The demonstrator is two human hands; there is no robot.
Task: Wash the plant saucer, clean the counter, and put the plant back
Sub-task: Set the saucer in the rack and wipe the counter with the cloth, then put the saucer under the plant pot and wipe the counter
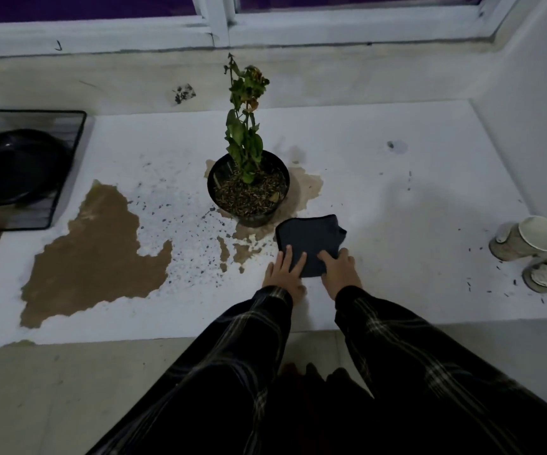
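Observation:
A wilted plant in a black pot stands on the white counter, in a ring of brown water. A large brown puddle and scattered soil specks lie to its left. A dark cloth lies flat just right of the pot's base. My left hand rests with straight fingers on the cloth's near left corner. My right hand presses on its near right corner. The black saucer sits in the sink at far left.
The black-rimmed sink is set into the counter's left end. Two paper cups lie on their sides at the right edge. A window sill and frame run along the back. The floor lies below the counter's front edge.

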